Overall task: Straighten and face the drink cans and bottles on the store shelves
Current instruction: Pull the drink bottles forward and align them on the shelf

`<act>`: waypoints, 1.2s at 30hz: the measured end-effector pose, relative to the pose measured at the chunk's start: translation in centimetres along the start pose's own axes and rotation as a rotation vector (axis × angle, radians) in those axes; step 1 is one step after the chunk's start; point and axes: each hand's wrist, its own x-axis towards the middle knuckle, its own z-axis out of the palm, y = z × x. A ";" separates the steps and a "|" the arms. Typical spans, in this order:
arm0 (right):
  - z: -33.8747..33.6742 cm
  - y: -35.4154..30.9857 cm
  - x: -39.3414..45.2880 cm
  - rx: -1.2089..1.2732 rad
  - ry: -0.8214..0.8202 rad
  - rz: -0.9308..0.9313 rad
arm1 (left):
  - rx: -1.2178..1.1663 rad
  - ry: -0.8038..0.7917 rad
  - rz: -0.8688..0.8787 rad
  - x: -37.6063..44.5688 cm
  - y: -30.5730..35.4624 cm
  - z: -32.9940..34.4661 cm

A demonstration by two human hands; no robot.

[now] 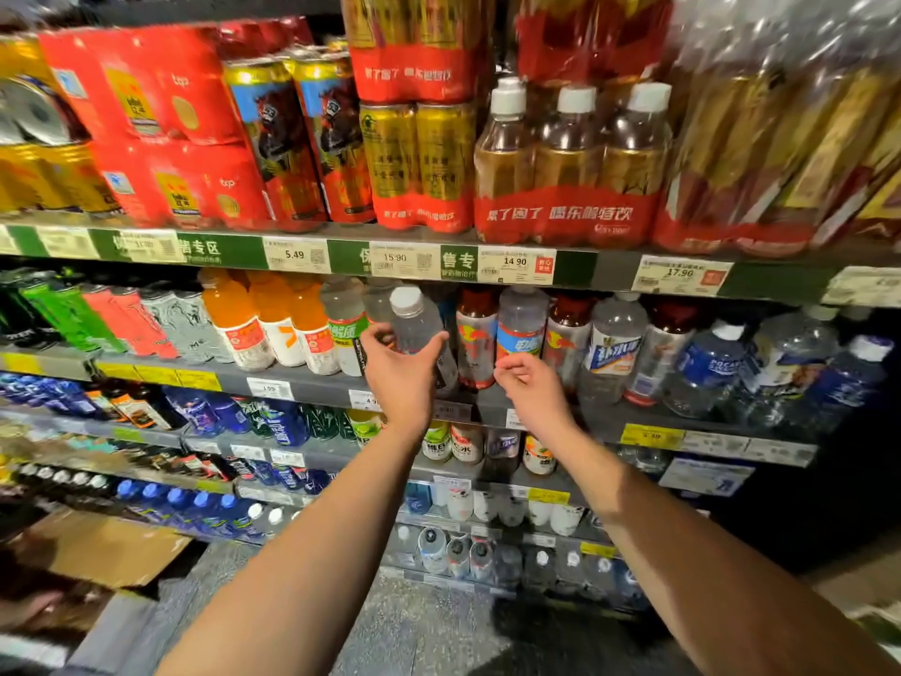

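Observation:
My left hand [400, 370] grips a clear bottle [417, 324] with a white cap at the front of the second shelf; the bottle tilts left, thumb and fingers curled round its body. Beside it stand a clear bottle with a green label [346, 324] on the left and a red-capped bottle [477, 334] on the right. My right hand [529, 380] hovers with loosely curled fingers, holding nothing, just below a clear bottle with an orange and blue label [520, 324].
The second shelf's front edge [312, 383] carries price tags. Orange drink bottles [239, 319] and cans [122, 314] stand to the left, large water bottles [707, 368] to the right. Shrink-wrapped multipacks [565, 163] fill the shelf above. A cardboard box [102, 548] sits lower left.

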 end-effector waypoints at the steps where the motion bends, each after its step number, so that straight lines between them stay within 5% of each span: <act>1: -0.1 0.0 0.1 -0.006 0.001 0.002 | 0.042 0.001 0.021 0.1 0.1 0.1; 8: 0.1 -0.4 -0.4 -0.043 0.026 0.006 | 0.143 0.041 0.127 0.1 0.2 0.8; 23: 2.3 -0.9 -1.8 -0.056 0.152 0.033 | 0.196 -0.159 0.366 2.6 0.1 0.1; 27: 3.1 -0.9 -1.8 -0.179 0.225 -0.084 | 0.236 -0.198 0.465 3.8 -0.6 -0.1; 36: 5.5 -1.3 -2.3 -0.217 0.256 0.076 | 0.205 -0.314 0.464 4.9 -1.9 -0.8</act>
